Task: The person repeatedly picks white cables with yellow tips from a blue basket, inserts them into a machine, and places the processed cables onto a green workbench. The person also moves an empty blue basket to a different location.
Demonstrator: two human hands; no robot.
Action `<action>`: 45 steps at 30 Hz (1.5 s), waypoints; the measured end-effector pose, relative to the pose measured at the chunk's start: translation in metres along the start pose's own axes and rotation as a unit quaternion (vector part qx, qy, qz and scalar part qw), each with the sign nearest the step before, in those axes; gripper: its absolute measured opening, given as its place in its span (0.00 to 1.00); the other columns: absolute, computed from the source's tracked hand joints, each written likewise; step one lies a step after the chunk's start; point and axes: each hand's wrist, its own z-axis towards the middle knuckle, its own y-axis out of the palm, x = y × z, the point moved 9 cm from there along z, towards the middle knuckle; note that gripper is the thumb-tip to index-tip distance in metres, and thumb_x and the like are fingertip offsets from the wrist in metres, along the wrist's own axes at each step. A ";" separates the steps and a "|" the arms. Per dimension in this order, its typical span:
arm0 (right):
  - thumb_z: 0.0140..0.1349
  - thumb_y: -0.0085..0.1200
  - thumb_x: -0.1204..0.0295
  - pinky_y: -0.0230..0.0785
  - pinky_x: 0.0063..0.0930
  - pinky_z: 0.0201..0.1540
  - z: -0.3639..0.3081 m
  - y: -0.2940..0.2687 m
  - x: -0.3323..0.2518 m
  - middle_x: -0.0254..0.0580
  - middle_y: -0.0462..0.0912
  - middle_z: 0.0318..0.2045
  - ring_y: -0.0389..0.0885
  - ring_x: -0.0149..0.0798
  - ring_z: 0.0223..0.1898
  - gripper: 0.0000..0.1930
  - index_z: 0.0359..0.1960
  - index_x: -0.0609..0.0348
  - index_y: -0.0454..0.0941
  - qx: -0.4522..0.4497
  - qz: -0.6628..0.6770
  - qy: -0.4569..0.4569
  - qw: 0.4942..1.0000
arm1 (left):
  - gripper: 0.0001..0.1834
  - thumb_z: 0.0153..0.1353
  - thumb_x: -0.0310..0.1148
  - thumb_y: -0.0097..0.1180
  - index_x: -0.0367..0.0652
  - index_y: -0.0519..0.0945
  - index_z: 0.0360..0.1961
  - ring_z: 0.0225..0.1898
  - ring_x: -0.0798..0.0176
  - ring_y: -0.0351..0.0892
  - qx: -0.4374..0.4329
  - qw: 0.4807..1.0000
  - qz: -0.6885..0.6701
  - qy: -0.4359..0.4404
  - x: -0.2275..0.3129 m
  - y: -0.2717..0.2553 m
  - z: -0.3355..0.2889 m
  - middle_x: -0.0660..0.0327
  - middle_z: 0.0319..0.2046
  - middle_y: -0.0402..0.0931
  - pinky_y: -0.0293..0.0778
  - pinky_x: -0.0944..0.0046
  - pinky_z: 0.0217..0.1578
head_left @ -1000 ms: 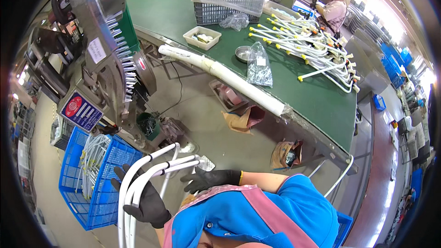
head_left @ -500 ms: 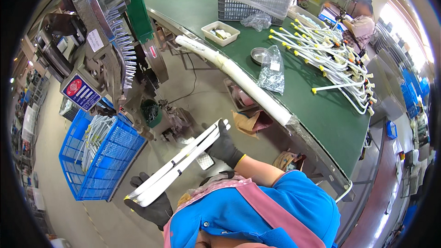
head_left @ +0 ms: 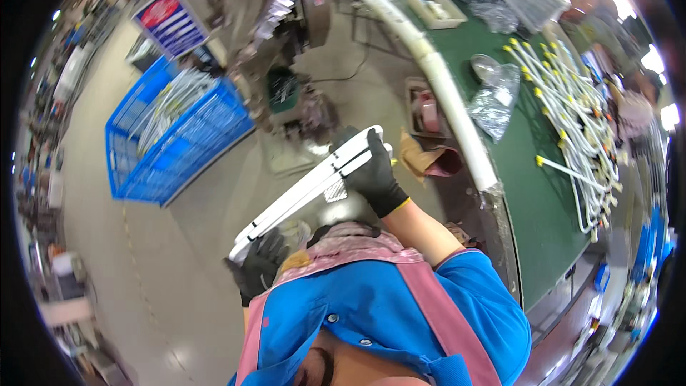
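Observation:
A small bundle of long white tubes [head_left: 296, 189] with narrow black bands runs slantwise in front of my body, its lower end at the left. My right hand [head_left: 373, 177], in a dark grey glove, is closed round the upper right part, the thumb lying over the tubes. My left hand [head_left: 261, 263], gloved alike, grips them at the lower left end; motion blurs its fingers a little. A yellow tip shows beside the right hand.
At left stands a blue plastic crate [head_left: 196, 132] of pale tubes, below a machine [head_left: 239, 0]. The green table [head_left: 475, 196] at right bears yellow-capped white tubes [head_left: 564, 107], a clear bag [head_left: 493, 104] and a cream tray [head_left: 434, 8]. A white padded roll [head_left: 443, 75] lines its edge.
The view has turned and shifted, so the crate and table lie elsewhere in it. Both hands still hold the tubes; the left hand's fingers now lie on the near side of their lower end.

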 end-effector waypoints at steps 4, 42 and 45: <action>0.65 0.47 0.57 0.63 0.39 0.56 -0.015 0.008 0.101 0.46 0.76 0.46 0.74 0.43 0.49 0.21 0.49 0.63 0.70 -0.066 -0.052 0.124 0.989 | 0.23 0.63 0.42 0.50 0.32 0.74 0.48 0.52 0.60 0.72 -0.034 0.882 0.439 -0.169 0.006 -0.002 0.003 0.52 0.48 0.74 0.65 0.62 0.54; 0.62 0.54 0.66 0.69 0.24 0.37 0.146 0.160 0.085 0.39 0.81 0.32 0.76 0.28 0.33 0.16 0.46 0.66 0.76 -0.052 -0.807 -0.193 0.555 | 0.25 0.53 0.27 0.61 0.36 0.72 0.54 0.47 0.62 0.74 -0.129 0.785 0.563 -0.223 0.190 -0.092 0.050 0.52 0.47 0.77 0.69 0.64 0.50; 0.59 0.56 0.64 0.68 0.26 0.33 0.145 0.176 0.090 0.41 0.81 0.25 0.76 0.29 0.27 0.15 0.41 0.64 0.78 -0.047 -0.810 -0.214 0.544 | 0.25 0.53 0.31 0.62 0.36 0.73 0.53 0.43 0.62 0.75 -0.117 0.779 0.568 -0.240 0.200 -0.096 0.047 0.53 0.43 0.78 0.70 0.65 0.47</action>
